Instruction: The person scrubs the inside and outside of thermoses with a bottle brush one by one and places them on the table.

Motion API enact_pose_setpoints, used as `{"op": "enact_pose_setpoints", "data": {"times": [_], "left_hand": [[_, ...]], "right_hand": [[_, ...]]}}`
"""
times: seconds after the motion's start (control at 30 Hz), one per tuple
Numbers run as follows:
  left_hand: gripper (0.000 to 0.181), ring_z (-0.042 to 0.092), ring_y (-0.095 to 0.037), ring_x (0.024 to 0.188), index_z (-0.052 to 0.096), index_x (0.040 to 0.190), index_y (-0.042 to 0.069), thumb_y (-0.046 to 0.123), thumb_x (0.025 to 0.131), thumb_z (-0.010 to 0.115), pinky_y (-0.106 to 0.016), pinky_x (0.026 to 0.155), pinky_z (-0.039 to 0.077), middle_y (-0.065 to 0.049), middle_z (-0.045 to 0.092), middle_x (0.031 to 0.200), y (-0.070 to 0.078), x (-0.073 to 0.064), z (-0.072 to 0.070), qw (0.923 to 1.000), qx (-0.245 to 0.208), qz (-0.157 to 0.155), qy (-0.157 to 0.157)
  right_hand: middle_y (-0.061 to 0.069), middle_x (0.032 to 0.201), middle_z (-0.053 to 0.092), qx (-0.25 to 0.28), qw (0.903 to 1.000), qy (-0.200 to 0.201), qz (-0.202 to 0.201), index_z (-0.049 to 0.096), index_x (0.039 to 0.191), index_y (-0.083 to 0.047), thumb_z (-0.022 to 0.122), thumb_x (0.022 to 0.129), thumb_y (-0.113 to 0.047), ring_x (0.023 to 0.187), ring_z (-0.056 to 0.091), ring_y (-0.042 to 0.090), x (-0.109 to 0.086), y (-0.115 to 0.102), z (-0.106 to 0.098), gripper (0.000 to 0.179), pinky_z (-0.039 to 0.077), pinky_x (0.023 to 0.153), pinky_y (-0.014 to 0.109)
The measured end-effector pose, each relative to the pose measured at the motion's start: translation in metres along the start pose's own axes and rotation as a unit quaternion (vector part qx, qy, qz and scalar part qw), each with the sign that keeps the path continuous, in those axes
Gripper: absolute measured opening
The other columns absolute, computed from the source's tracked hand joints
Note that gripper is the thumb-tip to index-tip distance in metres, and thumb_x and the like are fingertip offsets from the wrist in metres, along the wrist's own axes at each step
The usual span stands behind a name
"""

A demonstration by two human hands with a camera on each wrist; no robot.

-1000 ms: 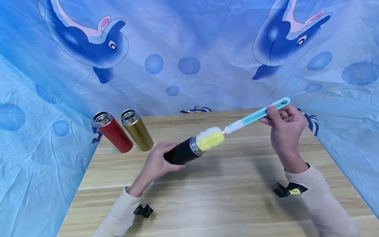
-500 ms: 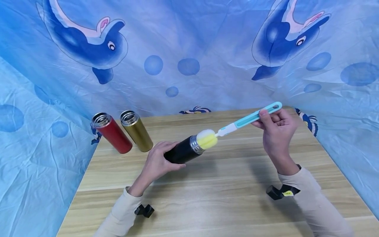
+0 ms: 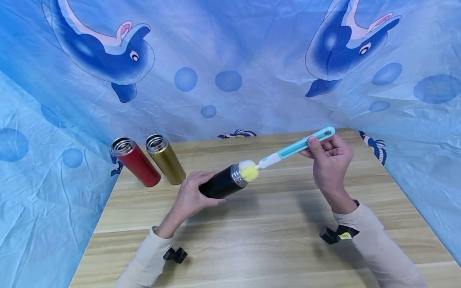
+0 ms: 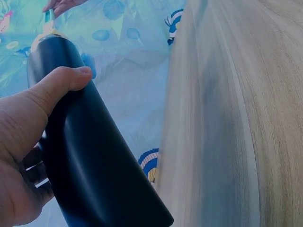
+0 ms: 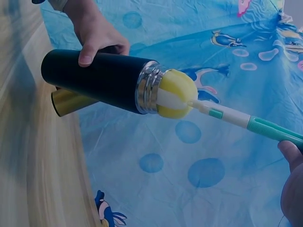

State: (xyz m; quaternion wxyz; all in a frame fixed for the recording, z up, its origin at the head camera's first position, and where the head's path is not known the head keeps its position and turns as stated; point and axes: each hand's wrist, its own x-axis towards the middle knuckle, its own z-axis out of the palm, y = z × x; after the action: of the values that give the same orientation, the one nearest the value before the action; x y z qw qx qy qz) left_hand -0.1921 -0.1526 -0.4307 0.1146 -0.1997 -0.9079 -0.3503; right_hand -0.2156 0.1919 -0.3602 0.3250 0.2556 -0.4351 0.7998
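Note:
My left hand (image 3: 192,195) grips a black thermos bottle (image 3: 220,184) round its body, tilted with the open metal neck (image 5: 149,87) toward the right. In my right hand (image 3: 332,164) the turquoise handle of a bottle brush (image 3: 293,148) is pinched between thumb and fingers. The yellow and white sponge head (image 5: 176,94) sits partly inside the bottle's mouth, its rear part still outside. In the left wrist view the thumb lies along the black bottle (image 4: 94,142), which hides most of the sponge.
A red bottle (image 3: 137,163) and a gold bottle (image 3: 166,160) stand uncapped at the back left of the wooden table (image 3: 252,248). Behind and beside the table hangs a blue curtain (image 3: 230,40) printed with dolphins.
The right hand has moved left and slightly down with the brush, and the sponge head has gone deeper into the black bottle's mouth. The left hand and bottle have hardly moved.

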Motion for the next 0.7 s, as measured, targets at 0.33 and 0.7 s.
{"op": "enact_pose_setpoints", "data": {"times": [0.33, 0.7], "left_hand": [[0.076, 0.062, -0.023, 0.111, 0.072, 0.129, 0.018, 0.037, 0.061, 0.1, -0.049, 0.088, 0.056, -0.003, 0.072, 0.121, 0.004, 0.0, 0.001, 1.0, 0.006, 0.004, 0.002], [0.077, 0.062, -0.023, 0.112, 0.072, 0.13, 0.019, 0.039, 0.061, 0.1, -0.05, 0.09, 0.055, -0.003, 0.072, 0.121, 0.003, 0.0, 0.004, 0.9999, 0.01, 0.0, 0.001]], "right_hand": [[0.023, 0.08, 0.072, -0.009, 0.9996, 0.025, -0.005, 0.057, 0.093, 0.026, 0.06, 0.09, 0.02, 0.07, 0.075, 0.025, -0.006, 0.003, 0.0, 0.007, 0.061, 0.062, 0.031], [0.024, 0.082, 0.072, -0.022, 0.9993, 0.028, 0.007, 0.057, 0.093, 0.025, 0.061, 0.089, 0.02, 0.071, 0.076, 0.025, -0.013, 0.006, 0.001, 0.007, 0.062, 0.063, 0.032]]}}
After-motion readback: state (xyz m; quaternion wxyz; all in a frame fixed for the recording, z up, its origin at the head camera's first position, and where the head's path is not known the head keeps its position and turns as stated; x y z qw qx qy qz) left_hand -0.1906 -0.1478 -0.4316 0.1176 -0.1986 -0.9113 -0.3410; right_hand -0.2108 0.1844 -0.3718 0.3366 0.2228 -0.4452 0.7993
